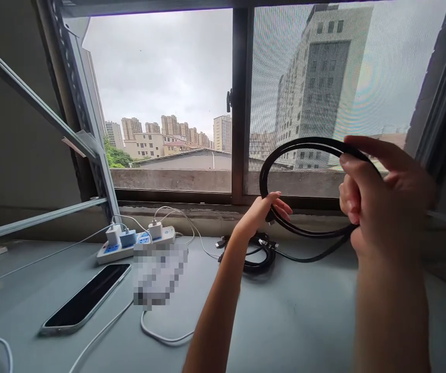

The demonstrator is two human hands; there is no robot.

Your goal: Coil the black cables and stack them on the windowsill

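Observation:
A black cable [285, 150] forms a raised loop in front of the window. My right hand [382, 197] is closed around the loop's right side, thumb on top. My left hand [264, 210] pinches the loop's lower left part with closed fingers. The cable's tail runs down to a bundle of coiled black cables [260, 256] lying on the grey table [304, 321] below the hands.
A white power strip [137, 243] with plugged chargers sits at the back left. A dark phone [86, 300] lies face up near the front left, with white cords [161, 336] trailing around it. A metal shelf frame [86, 119] stands left of the window.

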